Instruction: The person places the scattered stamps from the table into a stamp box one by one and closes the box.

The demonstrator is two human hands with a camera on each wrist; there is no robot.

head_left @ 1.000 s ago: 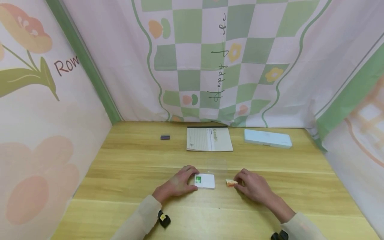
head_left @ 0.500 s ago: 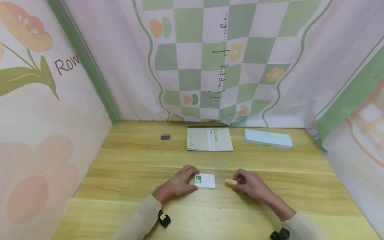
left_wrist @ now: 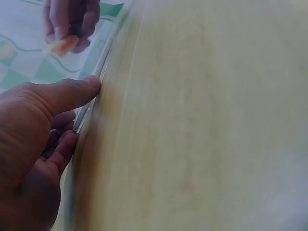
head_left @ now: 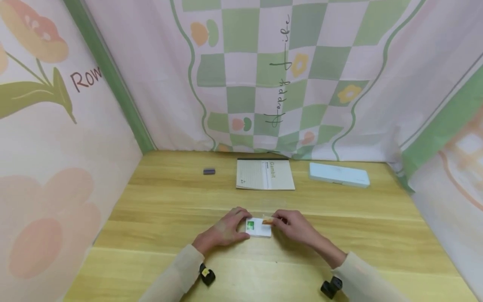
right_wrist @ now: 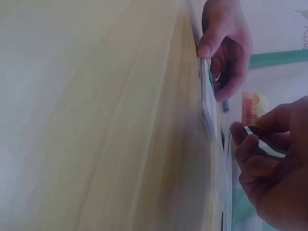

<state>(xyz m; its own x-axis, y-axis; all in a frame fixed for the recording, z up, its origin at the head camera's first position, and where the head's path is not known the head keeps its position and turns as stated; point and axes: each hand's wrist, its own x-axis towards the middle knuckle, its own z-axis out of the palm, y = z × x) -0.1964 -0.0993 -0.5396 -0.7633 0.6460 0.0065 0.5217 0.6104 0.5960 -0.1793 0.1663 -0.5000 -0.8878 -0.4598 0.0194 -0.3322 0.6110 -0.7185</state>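
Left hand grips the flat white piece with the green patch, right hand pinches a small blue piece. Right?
Not blue: the small piece is mainly orange, per the right wrist view. Rest stands: right hand pinches it, left hand grips the flat white piece.

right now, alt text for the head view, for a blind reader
The left hand holds a white slab with a green square on a wooden table; the right hand pinches an orange-and-cream piece over the slab's right end. Behind lie a dark block, a Gambit notebook and a pale blue case.
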